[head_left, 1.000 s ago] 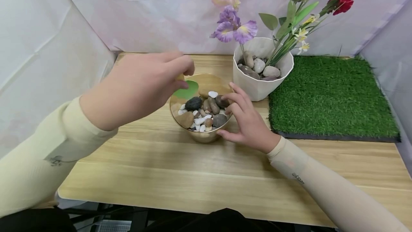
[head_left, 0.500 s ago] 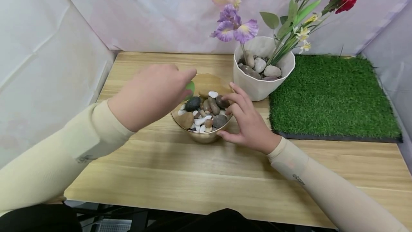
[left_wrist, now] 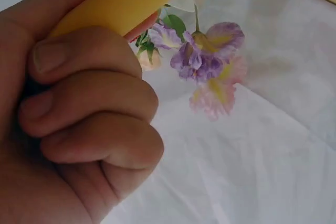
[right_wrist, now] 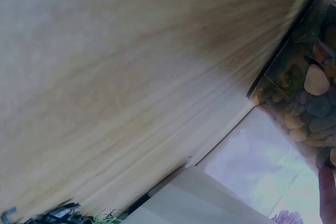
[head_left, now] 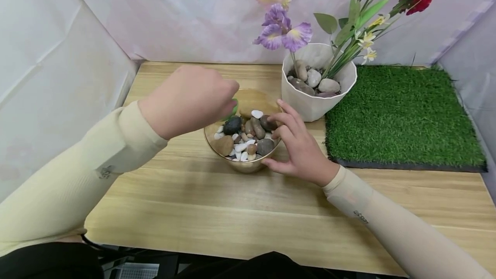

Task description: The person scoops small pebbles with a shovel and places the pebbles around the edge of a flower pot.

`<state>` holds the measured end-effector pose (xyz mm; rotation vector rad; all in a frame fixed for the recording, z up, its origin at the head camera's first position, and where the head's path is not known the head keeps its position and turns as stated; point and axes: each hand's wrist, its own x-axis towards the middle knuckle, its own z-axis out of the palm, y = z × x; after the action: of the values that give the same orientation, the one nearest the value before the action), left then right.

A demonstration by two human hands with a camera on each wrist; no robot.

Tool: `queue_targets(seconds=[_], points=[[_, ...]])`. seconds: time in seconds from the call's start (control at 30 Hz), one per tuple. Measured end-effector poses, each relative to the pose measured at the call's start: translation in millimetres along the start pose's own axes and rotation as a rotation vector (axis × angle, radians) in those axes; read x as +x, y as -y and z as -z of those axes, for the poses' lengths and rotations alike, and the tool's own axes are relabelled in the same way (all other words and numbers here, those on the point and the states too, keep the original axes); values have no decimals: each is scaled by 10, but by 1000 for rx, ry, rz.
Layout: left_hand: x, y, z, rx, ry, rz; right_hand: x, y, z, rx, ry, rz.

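My left hand [head_left: 193, 102] grips a small shovel by its yellow handle [left_wrist: 131, 3], fingers curled round it in the left wrist view. A sliver of the shovel's green blade [head_left: 234, 107] shows inside a clear amber glass bowl [head_left: 248, 166], next to a black stone [head_left: 232, 125]; the rest of the blade is hidden behind my hand. White, brown and grey pebbles [head_left: 240, 146] fill the bottom of the bowl. My right hand [head_left: 298, 154] holds the bowl's right side, fingertips over the rim and thumb at the near wall.
Behind the bowl to the right stands a white pot [head_left: 310, 106] with stones and artificial flowers [head_left: 283, 29]. A mat of artificial grass [head_left: 403, 119] lies at the right of the wooden table [head_left: 217, 210]. White cloth [head_left: 186, 16] hangs behind and at the sides.
My left hand has moved right and over the bowl's left rim, and less of the green blade shows now. The right hand and bowl have stayed in place.
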<state>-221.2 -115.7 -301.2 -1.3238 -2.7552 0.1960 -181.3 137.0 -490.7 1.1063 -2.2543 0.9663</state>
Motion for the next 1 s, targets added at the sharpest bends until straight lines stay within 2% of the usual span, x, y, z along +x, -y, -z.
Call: queue_targets(seconds=[0.13,0.3,0.43,0.57,0.67,0.8,1.0], points=[[105,14,-127,-19,54,-44,-5,16,12,-5,-6,1],[143,70,-169,-55,51,-50,-7,18,36,-25,-4,7],[165,204,-187,-132,60,-76,-18,13,44,-19,-1,-1],[123,426,-199,-262,114,-25,-16,11,35,-6,20,-9],[85,538,-195,-347,148,-7,-19,13,32,-5,27,-8],[86,589,-195,-386,152,-27,-28,19,34,-6,21,-6],[74,608,-196,-397,161,1,-3,30,25,2,16,8]])
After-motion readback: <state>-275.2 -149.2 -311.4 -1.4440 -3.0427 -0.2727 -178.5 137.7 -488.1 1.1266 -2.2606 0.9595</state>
